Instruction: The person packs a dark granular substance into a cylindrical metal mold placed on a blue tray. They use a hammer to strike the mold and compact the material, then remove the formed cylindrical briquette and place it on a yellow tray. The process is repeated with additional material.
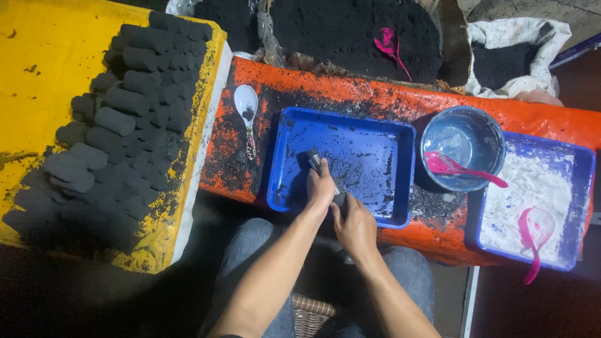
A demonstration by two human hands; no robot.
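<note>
My left hand (320, 186) and right hand (355, 226) were close together at the near edge of the blue tray (375, 128), both clamped on a dark tube-shaped mould (315, 160) w/ a grey end. Left gripped its upper part; right held the lower end, just at the tray rim. The tube lay tilted, its top pointing to approx 11 o'clock over the tray floor, which was smeared w/ black powder.

The tray sat on an orange surface (350, 94). At 9 o'clock from the tray lay a white spoon (246, 106), bowl dusted black. At 3 o'clock stood a round blue bowl (485, 128) w/ a pink spoon (457, 168) resting in it. Beyond that, at 3–4 o'clock, a second blue tray (585, 188) held white powder and another pink spoon (534, 238).

At 12 o'clock, behind the surface, a heap of black powder (338, 31) w/ a pink scoop (389, 44) stuck in it. Far at 9–10 o'clock, a yellow board (37, 75) carried rows of black cylinders (131, 119), stacked side by side.
</note>
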